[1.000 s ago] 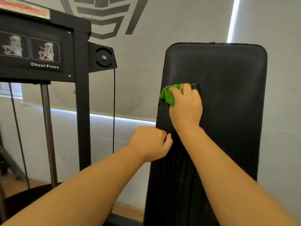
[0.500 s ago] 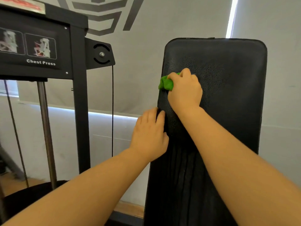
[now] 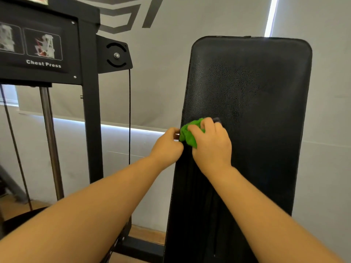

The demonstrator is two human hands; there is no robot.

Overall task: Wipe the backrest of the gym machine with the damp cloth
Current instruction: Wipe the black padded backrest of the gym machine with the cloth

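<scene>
My two forearms enter from the near edge and converge on the left side of the backrest (image 3: 247, 120). My right hand (image 3: 211, 144) has its fingers curled over the bunched green cloth (image 3: 189, 134) and presses it flat against the pad, at mid-height and just inside the left edge. My left hand (image 3: 167, 147) sits immediately left of the cloth with its fingers curled at the pad's left rim; whether it actually grips the rim or only rests against it cannot be determined from this view. The backrest is a long black padded panel standing nearly upright, its long axis running from the floor up to a rounded top edge, its face turned toward me and leaning slightly away at the top. Progress, as a judgement: the wipe is under way, but no clear wet or dry boundary shows on the textured surface, so the cleaned share cannot be stated. The cloth occupies only the left margin; the centre, the right side and the upper section lie well apart from it and presumably need passes. Farther left stands the black frame (image 3: 90, 111) with its "Chest Press" placard (image 3: 43, 63).
</scene>
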